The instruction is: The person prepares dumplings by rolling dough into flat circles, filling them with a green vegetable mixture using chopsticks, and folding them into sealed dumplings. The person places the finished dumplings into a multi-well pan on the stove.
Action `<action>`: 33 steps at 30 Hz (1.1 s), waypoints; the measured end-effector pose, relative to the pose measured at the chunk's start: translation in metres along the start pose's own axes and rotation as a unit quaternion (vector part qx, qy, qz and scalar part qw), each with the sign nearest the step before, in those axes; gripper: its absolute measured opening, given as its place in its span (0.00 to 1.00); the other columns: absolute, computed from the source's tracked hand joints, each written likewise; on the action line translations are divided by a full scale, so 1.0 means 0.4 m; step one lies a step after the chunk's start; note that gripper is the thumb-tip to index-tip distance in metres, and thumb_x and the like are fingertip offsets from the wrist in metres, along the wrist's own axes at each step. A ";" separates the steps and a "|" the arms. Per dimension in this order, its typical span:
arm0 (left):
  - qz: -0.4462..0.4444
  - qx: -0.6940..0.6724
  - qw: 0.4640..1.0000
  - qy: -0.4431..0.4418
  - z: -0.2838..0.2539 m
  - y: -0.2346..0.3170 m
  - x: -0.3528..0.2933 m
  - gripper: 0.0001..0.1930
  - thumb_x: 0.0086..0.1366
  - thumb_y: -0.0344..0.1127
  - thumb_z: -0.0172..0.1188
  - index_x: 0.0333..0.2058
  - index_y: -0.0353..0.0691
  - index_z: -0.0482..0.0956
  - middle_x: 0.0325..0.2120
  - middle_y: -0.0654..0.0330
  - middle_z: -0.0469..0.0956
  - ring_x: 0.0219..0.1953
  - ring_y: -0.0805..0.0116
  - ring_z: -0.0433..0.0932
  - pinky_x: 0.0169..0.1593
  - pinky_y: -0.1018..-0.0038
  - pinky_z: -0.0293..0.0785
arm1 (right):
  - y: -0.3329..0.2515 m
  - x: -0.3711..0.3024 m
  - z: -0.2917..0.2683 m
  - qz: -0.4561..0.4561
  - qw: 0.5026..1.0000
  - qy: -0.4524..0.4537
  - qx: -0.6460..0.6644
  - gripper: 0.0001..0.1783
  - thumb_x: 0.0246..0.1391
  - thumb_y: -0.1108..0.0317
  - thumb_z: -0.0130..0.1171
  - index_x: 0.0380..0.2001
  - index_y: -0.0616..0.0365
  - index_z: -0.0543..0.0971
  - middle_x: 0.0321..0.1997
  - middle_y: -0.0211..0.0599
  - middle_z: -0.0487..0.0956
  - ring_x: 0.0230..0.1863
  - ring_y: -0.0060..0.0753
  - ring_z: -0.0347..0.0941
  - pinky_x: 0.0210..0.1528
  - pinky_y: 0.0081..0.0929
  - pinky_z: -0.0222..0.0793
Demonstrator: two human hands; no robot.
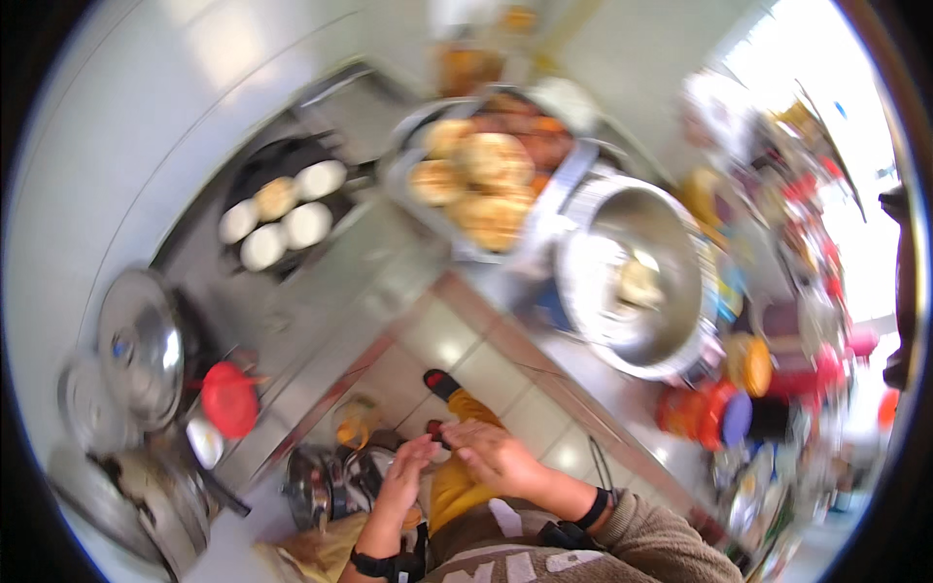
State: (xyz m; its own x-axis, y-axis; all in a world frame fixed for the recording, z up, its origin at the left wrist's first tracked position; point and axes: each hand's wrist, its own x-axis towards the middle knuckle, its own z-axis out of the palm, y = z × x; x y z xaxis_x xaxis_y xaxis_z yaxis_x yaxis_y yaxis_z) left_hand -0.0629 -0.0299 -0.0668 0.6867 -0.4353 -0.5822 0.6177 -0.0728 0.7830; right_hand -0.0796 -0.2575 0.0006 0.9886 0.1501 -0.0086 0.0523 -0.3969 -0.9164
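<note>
Head view: your hands meet the eye low in the frame, just left of centre, over your own legs and the tiled floor. Your left hand (408, 466) points up and to the right; your right hand (501, 462) points up and to the left, so the fingertips face one another near the lower middle. On each hand the fingers are extended and lie close to their neighbours, clamped on nothing you can make out; whether the two hands touch, the blur does not let you tell.

The rounds (307, 225) lie well apart from your fingers, toward the upper left of the frame, on a dark griddle (282, 158). They have no marked long axis, but they sit in two rows that both climb toward the upper right, three above and two below; one in the upper row is browned, the others pale. Your left hand is the nearer one to them.

Your right hand is nearer to the bowl (683, 243), right of centre, with a pale lump (639, 284) in it, and to the tray (571, 185) of flatbreads (498, 160) at upper centre. Nearest your left hand, at lower left, stands a metal pot (309, 488), apart from your fingers.
</note>
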 end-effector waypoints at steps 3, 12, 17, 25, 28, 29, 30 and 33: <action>-0.009 0.088 0.995 -0.047 0.120 -0.001 -0.015 0.21 0.78 0.43 0.43 0.60 0.36 0.71 0.52 0.55 0.79 0.54 0.64 0.78 0.60 0.68 0.69 | 0.007 -0.224 -0.058 0.082 0.996 0.033 -0.029 0.18 0.66 0.64 0.52 0.51 0.66 0.78 0.54 0.54 0.79 0.57 0.54 0.75 0.60 0.42 0.70; -0.085 0.235 0.903 -0.350 0.641 -0.123 -0.085 0.24 0.79 0.45 0.39 0.51 0.30 0.78 0.44 0.53 0.84 0.50 0.65 0.79 0.59 0.69 0.70 | 0.007 -0.909 -0.297 0.221 0.961 0.163 -0.006 0.20 0.68 0.57 0.47 0.34 0.62 0.80 0.36 0.53 0.81 0.40 0.60 0.76 0.42 0.50 0.72; -0.147 0.305 0.822 -0.458 1.121 -0.263 -0.203 0.25 0.78 0.46 0.41 0.42 0.29 0.82 0.39 0.52 0.85 0.43 0.64 0.82 0.54 0.69 0.74 | 0.052 -1.417 -0.441 0.290 0.922 0.254 0.044 0.21 0.69 0.54 0.48 0.43 0.60 0.82 0.40 0.53 0.82 0.44 0.58 0.77 0.47 0.46 0.73; -0.178 0.345 0.715 -0.582 1.769 -0.468 -0.478 0.13 0.75 0.38 0.53 0.36 0.33 0.78 0.35 0.52 0.84 0.40 0.66 0.82 0.51 0.70 0.76 | 0.064 -2.105 -0.629 0.284 0.775 0.555 0.106 0.16 0.68 0.61 0.48 0.36 0.60 0.81 0.36 0.48 0.82 0.38 0.48 0.79 0.43 0.38 0.74; -0.178 0.372 0.676 -0.610 1.936 -0.508 -0.547 0.09 0.74 0.35 0.54 0.41 0.34 0.75 0.36 0.55 0.83 0.40 0.66 0.82 0.50 0.71 0.76 | 0.054 -2.299 -0.674 0.301 0.715 0.629 0.055 0.16 0.68 0.63 0.46 0.31 0.61 0.78 0.33 0.46 0.82 0.36 0.46 0.79 0.42 0.36 0.73; -0.210 0.335 0.673 -0.625 1.988 -0.526 -0.561 0.10 0.73 0.33 0.55 0.48 0.33 0.72 0.40 0.56 0.82 0.42 0.66 0.82 0.52 0.71 0.76 | 0.048 -2.363 -0.679 0.325 0.683 0.654 0.029 0.17 0.69 0.63 0.46 0.30 0.61 0.78 0.31 0.45 0.82 0.34 0.45 0.79 0.41 0.36 0.74; -0.219 0.328 0.661 -0.638 2.032 -0.545 -0.575 0.12 0.73 0.34 0.55 0.49 0.33 0.72 0.42 0.56 0.81 0.43 0.65 0.82 0.53 0.70 0.76 | 0.044 -2.422 -0.678 0.340 0.652 0.677 -0.004 0.17 0.69 0.63 0.46 0.30 0.61 0.77 0.29 0.43 0.82 0.32 0.44 0.79 0.40 0.36 0.74; -0.219 0.337 0.623 -0.671 2.188 -0.624 -0.610 0.15 0.74 0.35 0.54 0.54 0.33 0.70 0.48 0.54 0.78 0.49 0.65 0.79 0.57 0.68 0.74 | 0.055 -2.615 -0.693 0.381 0.551 0.739 -0.069 0.18 0.70 0.61 0.46 0.29 0.60 0.77 0.26 0.38 0.81 0.29 0.36 0.79 0.37 0.35 0.74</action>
State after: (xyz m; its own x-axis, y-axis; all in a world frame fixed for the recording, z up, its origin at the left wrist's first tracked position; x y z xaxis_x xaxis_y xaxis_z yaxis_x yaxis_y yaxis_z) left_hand -0.7200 -0.6909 0.0716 -0.7098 -0.5657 -0.4197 0.0206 -0.6123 0.7903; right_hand -1.0736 -0.6742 0.1002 -0.2407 -0.9688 0.0589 -0.5481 0.0856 -0.8320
